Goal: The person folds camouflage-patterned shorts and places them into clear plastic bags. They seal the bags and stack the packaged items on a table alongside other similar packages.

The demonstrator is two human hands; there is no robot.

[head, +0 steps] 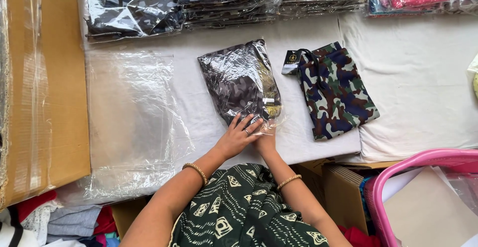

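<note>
A folded dark camouflage garment in a clear plastic bag [239,78] lies on the white cloth-covered table [413,78]. My left hand [239,135] lies flat on the bag's near end, fingers spread. My right hand [266,136] is partly under the left one and presses the bag's open flap at the near edge. Beside the bag on the right lies an unbagged folded garment in green, blue and brown camouflage [336,93] with a black tag at its top.
A pile of empty clear plastic bags [132,122] lies to the left, next to a large cardboard box [45,88]. Stacks of bagged garments [224,0] line the far edge. A pink basket [423,192] stands at the lower right, loose clothes at the lower left.
</note>
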